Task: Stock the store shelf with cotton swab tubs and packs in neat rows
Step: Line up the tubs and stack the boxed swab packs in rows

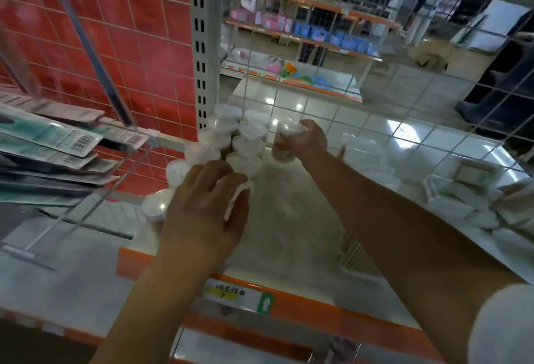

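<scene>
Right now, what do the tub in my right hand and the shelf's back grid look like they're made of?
The tub in the right hand looks like clear glossy plastic: the contents show through its wall. The back grid looks like thin white-coated metal wire; the shop floor shows through its squares.

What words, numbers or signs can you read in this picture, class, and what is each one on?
White up arrow, no words: green sticker on the orange shelf edge.
Handwriting on the white and yellow shelf label: too blurred to read.
Barcodes on the flat packs at left: digits too small to read.
Tubs: no legible print.
</scene>
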Demonstrator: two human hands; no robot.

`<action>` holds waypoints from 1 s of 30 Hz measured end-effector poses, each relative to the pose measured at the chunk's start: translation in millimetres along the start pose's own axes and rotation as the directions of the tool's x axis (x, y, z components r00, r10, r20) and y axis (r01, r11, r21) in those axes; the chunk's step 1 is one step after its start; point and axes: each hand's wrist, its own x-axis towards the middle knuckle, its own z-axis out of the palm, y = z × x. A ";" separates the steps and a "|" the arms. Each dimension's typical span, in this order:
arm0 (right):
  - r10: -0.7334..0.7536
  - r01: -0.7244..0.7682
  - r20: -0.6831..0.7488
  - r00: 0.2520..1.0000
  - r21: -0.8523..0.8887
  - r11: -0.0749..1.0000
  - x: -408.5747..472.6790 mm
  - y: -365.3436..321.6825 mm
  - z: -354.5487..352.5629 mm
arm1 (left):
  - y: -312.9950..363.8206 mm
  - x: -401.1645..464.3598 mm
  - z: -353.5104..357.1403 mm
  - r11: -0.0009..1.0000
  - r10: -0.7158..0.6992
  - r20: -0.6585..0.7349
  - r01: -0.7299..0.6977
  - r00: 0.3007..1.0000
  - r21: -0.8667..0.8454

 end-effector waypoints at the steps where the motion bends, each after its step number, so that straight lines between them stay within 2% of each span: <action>1: 0.008 -0.008 -0.001 1.000 -0.016 1.000 0.0 2.1 5.3 | -0.5 -0.9 0.2 1.000 0.001 -0.006 -0.001 1.000 -0.007; 17: -0.038 0.030 -0.152 0.988 -0.056 0.998 -4.3 1.8 30.5 | 2.3 -12.3 -1.4 0.999 -0.002 -0.019 0.001 1.000 -0.052; 30: -0.019 0.017 -0.164 0.986 -0.010 1.000 5.1 13.2 38.8 | 4.8 -16.0 3.5 0.999 -0.016 0.022 0.017 1.000 -0.050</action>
